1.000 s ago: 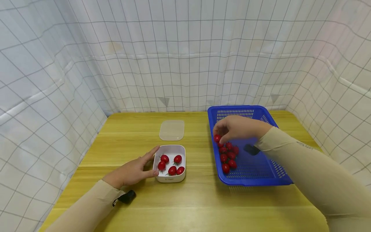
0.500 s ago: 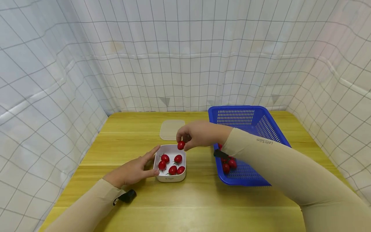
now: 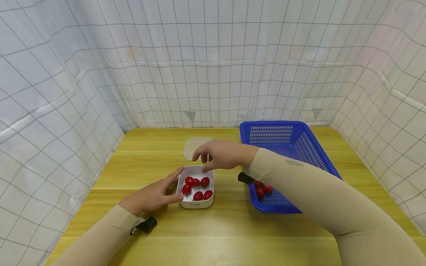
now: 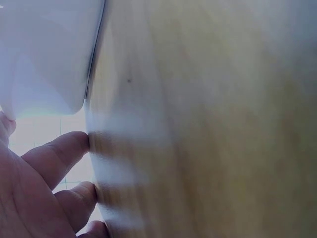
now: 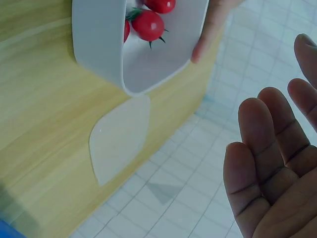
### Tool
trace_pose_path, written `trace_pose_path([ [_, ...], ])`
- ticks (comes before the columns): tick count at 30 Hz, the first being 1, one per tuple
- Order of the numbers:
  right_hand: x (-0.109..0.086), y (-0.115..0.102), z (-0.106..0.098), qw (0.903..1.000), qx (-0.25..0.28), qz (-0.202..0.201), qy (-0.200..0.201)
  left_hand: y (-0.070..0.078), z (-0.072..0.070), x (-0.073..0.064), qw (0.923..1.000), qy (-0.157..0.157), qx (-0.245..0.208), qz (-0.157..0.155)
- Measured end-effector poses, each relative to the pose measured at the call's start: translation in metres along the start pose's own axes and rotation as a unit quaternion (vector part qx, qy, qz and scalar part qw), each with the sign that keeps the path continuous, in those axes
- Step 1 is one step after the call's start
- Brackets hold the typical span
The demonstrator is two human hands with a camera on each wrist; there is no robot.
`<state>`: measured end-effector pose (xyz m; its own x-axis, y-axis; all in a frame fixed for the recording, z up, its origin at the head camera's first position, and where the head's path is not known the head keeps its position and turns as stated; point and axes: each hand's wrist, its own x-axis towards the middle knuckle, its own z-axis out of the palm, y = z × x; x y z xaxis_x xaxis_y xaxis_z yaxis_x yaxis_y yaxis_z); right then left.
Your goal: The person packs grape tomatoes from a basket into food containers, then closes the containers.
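Your left hand (image 3: 152, 195) is at nine o'clock of the white box (image 3: 203, 204), its thumb and index finger spread wide, their tips touching the box's side. Your right hand (image 3: 221, 154) hangs above the box's rim at one o'clock, fingers loosely bent and thumb apart; in the right wrist view there is nothing between them.

Inside the box lie six red tomatoes (image 3: 198, 195), all loose on its floor, with bare white space around them.

At twelve o'clock of the box, a flat translucent lid (image 3: 191, 146) lies on the wooden table (image 3: 149, 159), partly hidden by your right hand. At three o'clock, well apart from the box, stands the blue basket (image 3: 271, 125), with at least three more tomatoes (image 3: 260, 193) near its left wall; your sleeve may hide others.

As a judgement, the filling looks partway done: six are in, the basket's tomatoes remain, and the lid is off.
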<state>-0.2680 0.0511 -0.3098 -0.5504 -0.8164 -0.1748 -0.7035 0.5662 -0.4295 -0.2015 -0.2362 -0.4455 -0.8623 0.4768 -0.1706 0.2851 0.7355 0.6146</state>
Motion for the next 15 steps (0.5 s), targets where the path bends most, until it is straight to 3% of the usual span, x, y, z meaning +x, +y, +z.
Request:
trace_pose_path([
  [4,-0.018,0.017,-0.009,0.9984,0.041,0.025,0.029,0.000,0.001,0.000,1.0000,0.001,-0.003,0.004],
  [9,-0.051,0.061,-0.017,0.9916,0.086,0.065,0.072,0.002,0.001,0.000,1.0000,0.006,0.005,0.006],
  [15,-0.089,0.128,-0.011,0.9859,0.107,0.117,0.053,0.001,0.001,-0.001,1.0000,0.008,0.005,0.004],
])
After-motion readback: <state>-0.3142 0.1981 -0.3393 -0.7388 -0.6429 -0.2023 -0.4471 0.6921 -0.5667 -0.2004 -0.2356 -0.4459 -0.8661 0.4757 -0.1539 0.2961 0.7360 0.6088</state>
